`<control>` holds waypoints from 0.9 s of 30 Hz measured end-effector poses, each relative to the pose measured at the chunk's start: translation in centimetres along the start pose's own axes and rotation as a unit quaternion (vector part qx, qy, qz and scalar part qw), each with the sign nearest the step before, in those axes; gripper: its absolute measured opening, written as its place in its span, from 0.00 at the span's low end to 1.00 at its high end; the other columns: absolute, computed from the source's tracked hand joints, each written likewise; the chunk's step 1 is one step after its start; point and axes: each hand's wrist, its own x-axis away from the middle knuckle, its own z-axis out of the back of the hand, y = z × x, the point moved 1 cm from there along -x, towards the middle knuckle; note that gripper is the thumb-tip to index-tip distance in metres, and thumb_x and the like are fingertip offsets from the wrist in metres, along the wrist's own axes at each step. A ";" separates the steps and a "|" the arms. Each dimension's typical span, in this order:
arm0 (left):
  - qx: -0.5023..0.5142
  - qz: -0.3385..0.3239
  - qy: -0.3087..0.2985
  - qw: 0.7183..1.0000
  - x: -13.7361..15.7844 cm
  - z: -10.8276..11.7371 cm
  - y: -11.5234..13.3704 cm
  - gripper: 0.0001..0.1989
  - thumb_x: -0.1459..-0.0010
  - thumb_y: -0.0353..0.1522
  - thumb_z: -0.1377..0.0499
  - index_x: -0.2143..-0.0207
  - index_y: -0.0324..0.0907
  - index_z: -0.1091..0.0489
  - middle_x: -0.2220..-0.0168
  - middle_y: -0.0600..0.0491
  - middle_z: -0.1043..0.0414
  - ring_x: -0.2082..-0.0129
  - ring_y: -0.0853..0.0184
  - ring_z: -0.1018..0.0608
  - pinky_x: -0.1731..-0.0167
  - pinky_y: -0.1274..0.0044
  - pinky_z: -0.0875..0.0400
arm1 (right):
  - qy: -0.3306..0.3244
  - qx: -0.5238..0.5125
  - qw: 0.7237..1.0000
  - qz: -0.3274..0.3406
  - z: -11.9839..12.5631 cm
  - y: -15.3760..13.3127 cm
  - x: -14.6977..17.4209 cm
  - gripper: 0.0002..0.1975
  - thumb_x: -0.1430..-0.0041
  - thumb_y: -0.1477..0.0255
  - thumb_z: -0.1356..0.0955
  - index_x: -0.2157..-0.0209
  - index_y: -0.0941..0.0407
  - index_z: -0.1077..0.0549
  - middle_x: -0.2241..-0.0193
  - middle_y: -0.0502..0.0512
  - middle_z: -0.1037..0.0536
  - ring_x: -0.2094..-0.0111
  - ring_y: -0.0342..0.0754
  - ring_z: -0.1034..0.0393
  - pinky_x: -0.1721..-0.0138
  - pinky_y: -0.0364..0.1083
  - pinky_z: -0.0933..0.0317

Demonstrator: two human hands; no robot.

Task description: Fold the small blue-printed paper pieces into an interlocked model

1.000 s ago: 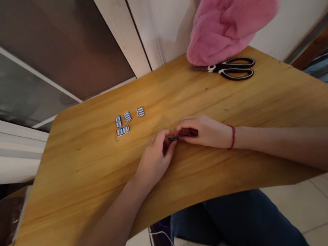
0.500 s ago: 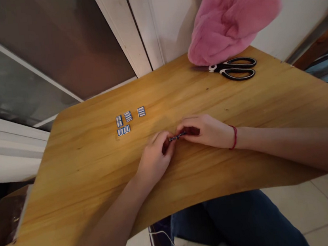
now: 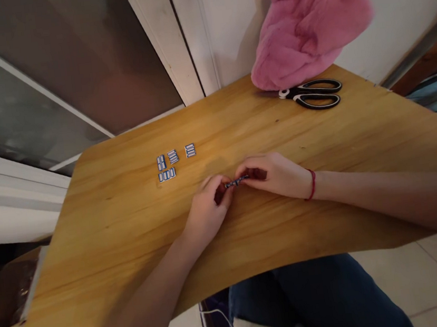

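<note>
Between the fingertips of both hands stretches a small, dark, narrow strip (image 3: 236,182) with lighter specks; its exact kind is too small to make out. My left hand (image 3: 207,207) pinches its left end between thumb and fingers. At the other end, my right hand (image 3: 280,178) has thumb and fingers closed on it, with a red cord (image 3: 312,184) around the wrist. Beyond the left hand lie several small blue-and-white pieces on the table: one upright pair block (image 3: 161,162), a wider piece (image 3: 167,174) below it, a tilted striped piece (image 3: 173,156), and another striped piece (image 3: 190,150) farther right.
The wooden table (image 3: 132,237) reaches back to a wall and a glass panel (image 3: 91,67). Black-handled scissors (image 3: 317,93) lie at the back right, their blades partly beneath a pink fluffy cloth (image 3: 306,31). My legs (image 3: 314,295) are under the near edge.
The view has shifted slightly, so the table and pieces appear a little lower and to the right. Both hands keep their pinch on the strip, with hardly any movement.
</note>
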 end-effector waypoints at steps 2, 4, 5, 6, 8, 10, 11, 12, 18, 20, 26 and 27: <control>0.006 -0.008 0.033 0.999 -0.1 0.3 0.0 0.02 0.42 0.29 0.43 0.66 0.43 0.32 0.70 0.56 0.37 0.72 0.72 0.33 0.72 0.80 0.37 | 0.008 -0.018 1.000 -0.018 0.0 0.0 0.0 0.05 0.44 0.75 0.34 0.66 0.57 0.26 0.72 0.49 0.26 0.73 0.39 0.35 0.70 0.39 0.42; -0.006 -0.028 0.057 0.998 -0.2 0.5 0.0 0.01 0.43 0.29 0.43 0.66 0.43 0.31 0.67 0.54 0.34 0.68 0.70 0.31 0.69 0.79 0.36 | 0.012 -0.035 0.999 -0.032 -0.1 0.0 -0.1 0.05 0.44 0.74 0.33 0.66 0.58 0.25 0.73 0.49 0.26 0.73 0.38 0.35 0.70 0.38 0.42; -0.012 -0.034 0.059 0.998 -0.3 0.6 0.0 0.01 0.43 0.29 0.42 0.67 0.43 0.31 0.67 0.54 0.33 0.66 0.69 0.31 0.66 0.78 0.35 | 0.013 -0.043 0.998 -0.038 -0.1 0.1 -0.2 0.05 0.45 0.74 0.33 0.66 0.58 0.25 0.74 0.48 0.26 0.74 0.38 0.35 0.71 0.38 0.42; -0.014 -0.032 0.055 0.998 -0.4 0.6 0.1 0.01 0.43 0.29 0.42 0.67 0.42 0.30 0.67 0.54 0.32 0.65 0.68 0.30 0.65 0.77 0.35 | 0.012 -0.049 0.998 -0.045 -0.2 0.2 -0.3 0.05 0.45 0.74 0.33 0.67 0.58 0.25 0.74 0.48 0.26 0.74 0.38 0.36 0.71 0.38 0.42; 0.001 -0.004 0.046 0.999 -0.6 0.7 0.3 0.02 0.43 0.29 0.42 0.68 0.42 0.30 0.69 0.55 0.30 0.66 0.69 0.29 0.65 0.77 0.35 | 0.013 -0.066 0.996 -0.059 -0.3 0.3 -0.4 0.05 0.46 0.74 0.32 0.67 0.58 0.25 0.75 0.48 0.26 0.74 0.38 0.36 0.71 0.38 0.42; 0.023 0.027 0.041 0.999 -0.9 1.3 0.4 0.02 0.44 0.29 0.42 0.69 0.42 0.29 0.71 0.55 0.29 0.69 0.70 0.29 0.67 0.78 0.35 | 0.022 -0.096 0.992 -0.074 -0.5 0.5 -0.5 0.05 0.46 0.73 0.32 0.66 0.58 0.25 0.74 0.48 0.25 0.74 0.38 0.36 0.71 0.38 0.42; 0.025 0.037 0.039 0.998 -1.0 1.9 0.3 0.03 0.44 0.30 0.42 0.69 0.42 0.29 0.71 0.56 0.28 0.70 0.70 0.29 0.67 0.78 0.35 | 0.029 -0.114 0.990 -0.079 -0.5 0.6 -0.6 0.06 0.46 0.73 0.32 0.66 0.58 0.26 0.73 0.49 0.25 0.74 0.38 0.35 0.71 0.39 0.42; 0.021 0.046 0.038 0.998 -1.3 2.6 0.2 0.03 0.45 0.31 0.42 0.70 0.42 0.28 0.71 0.56 0.27 0.70 0.70 0.29 0.67 0.78 0.35 | 0.038 -0.130 0.987 -0.082 -0.6 0.6 -0.6 0.06 0.46 0.73 0.32 0.66 0.59 0.26 0.72 0.50 0.24 0.74 0.38 0.35 0.71 0.39 0.42; -0.036 0.178 0.029 0.983 -4.4 8.1 -3.5 0.05 0.52 0.33 0.39 0.72 0.41 0.29 0.75 0.56 0.28 0.73 0.69 0.29 0.71 0.78 0.37 | 0.061 -0.144 0.984 -0.081 -0.2 0.9 -0.7 0.06 0.44 0.72 0.34 0.65 0.60 0.28 0.71 0.51 0.25 0.75 0.37 0.38 0.72 0.39 0.43; -0.067 0.211 -0.006 0.975 -5.8 8.8 -4.6 0.05 0.54 0.33 0.39 0.72 0.41 0.30 0.75 0.56 0.29 0.74 0.69 0.28 0.72 0.78 0.37 | 0.058 -0.142 0.984 -0.088 -0.1 0.9 -0.8 0.06 0.44 0.73 0.34 0.65 0.59 0.28 0.71 0.51 0.26 0.74 0.38 0.37 0.71 0.39 0.43; -0.152 0.228 -0.064 0.960 -7.8 8.0 -5.2 0.05 0.57 0.32 0.39 0.78 0.41 0.33 0.80 0.57 0.33 0.78 0.70 0.31 0.76 0.79 0.41 | 0.059 -0.140 0.985 -0.079 -0.3 1.3 -1.0 0.05 0.44 0.74 0.34 0.65 0.59 0.27 0.71 0.52 0.25 0.71 0.39 0.34 0.68 0.39 0.41; -0.169 0.229 -0.062 0.956 -7.9 7.8 -5.1 0.05 0.57 0.31 0.40 0.78 0.41 0.34 0.80 0.58 0.34 0.78 0.70 0.31 0.77 0.79 0.42 | 0.058 -0.140 0.986 -0.075 -0.3 1.4 -1.0 0.05 0.44 0.74 0.34 0.66 0.59 0.27 0.71 0.52 0.25 0.71 0.39 0.34 0.68 0.39 0.41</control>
